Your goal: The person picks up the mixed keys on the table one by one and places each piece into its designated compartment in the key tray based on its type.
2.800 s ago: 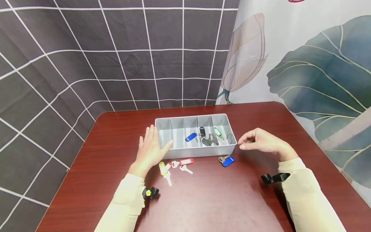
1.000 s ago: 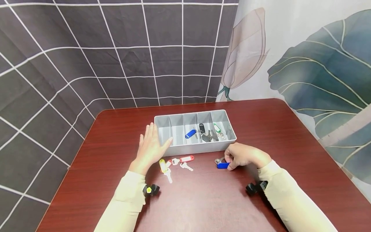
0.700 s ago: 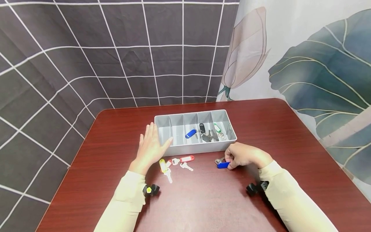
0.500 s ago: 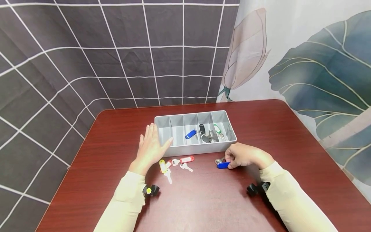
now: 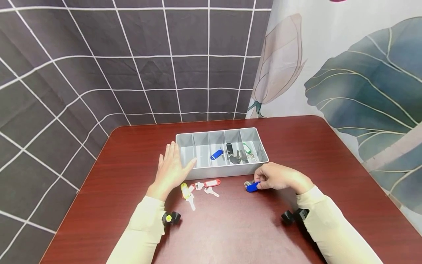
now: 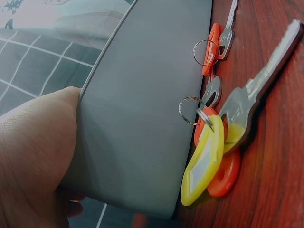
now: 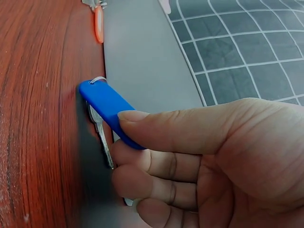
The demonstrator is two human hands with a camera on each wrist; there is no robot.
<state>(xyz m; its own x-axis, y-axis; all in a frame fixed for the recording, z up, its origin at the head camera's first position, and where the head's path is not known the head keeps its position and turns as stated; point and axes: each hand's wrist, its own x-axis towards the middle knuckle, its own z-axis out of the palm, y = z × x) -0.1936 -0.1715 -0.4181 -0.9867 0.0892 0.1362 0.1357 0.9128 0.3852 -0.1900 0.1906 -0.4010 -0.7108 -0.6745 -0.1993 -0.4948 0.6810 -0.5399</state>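
Pinching: thumb and forefinger of the right hand (image 5: 278,176) clamped on a blue key tag (image 7: 107,107), just before the right end of a gray tray (image 5: 227,171). In the right wrist view its long axis runs diagonally, ring (image 7: 98,79) end up-left, away from the palm; the key (image 7: 101,137) points down. Left hand (image 5: 171,169): fingers straight, together, thumb apart, at the tray's left end, near a yellow tag (image 6: 203,161).

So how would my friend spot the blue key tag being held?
On the reddish-brown table, find the gray five-compartment tray. Near its front right corner, the right hand pinches the blue key tag. The other blue key tag lies inside the tray; this one's outside.
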